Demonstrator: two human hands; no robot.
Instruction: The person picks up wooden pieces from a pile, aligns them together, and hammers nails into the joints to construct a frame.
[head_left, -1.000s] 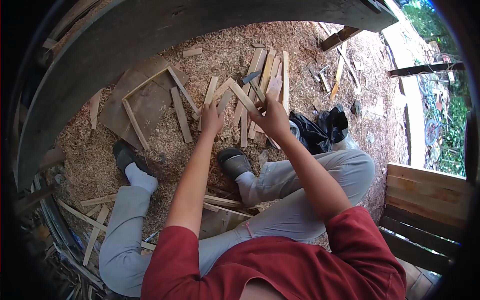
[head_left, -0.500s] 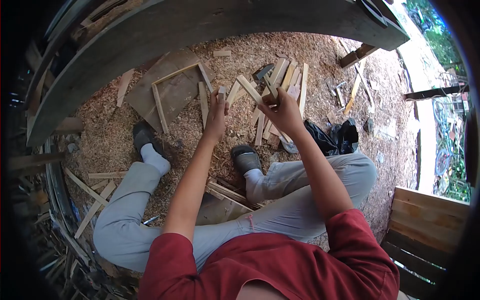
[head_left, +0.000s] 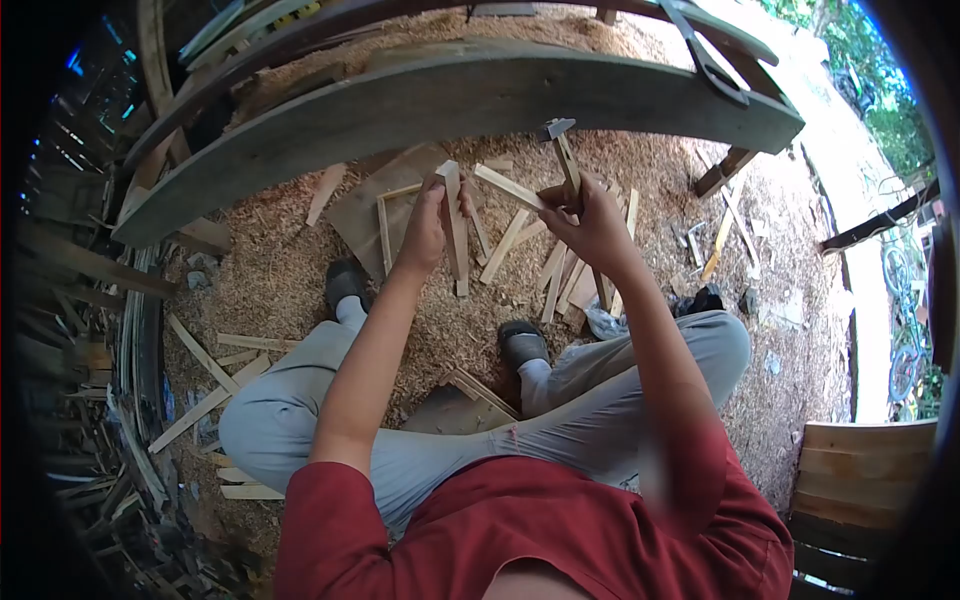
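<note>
Relative to the earlier frame, the hammer [head_left: 567, 163] now overlaps the long grey plank [head_left: 440, 103] in view. Right hand [head_left: 592, 222]: grip closed about the hammer handle and a wooden strip [head_left: 508, 187]. Left hand [head_left: 427, 228]: grip pinching a wooden block [head_left: 458, 255] — near upright, apart from the strip. Loose slats [head_left: 507, 243] lie on wood shavings [head_left: 430, 345] below

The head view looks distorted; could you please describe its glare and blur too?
Head view: glare whitens the sunlit outdoor strip at right; head view: the long grey wooden plank appears bowed; head view: blur partly smears the red cloth right sleeve.
</note>
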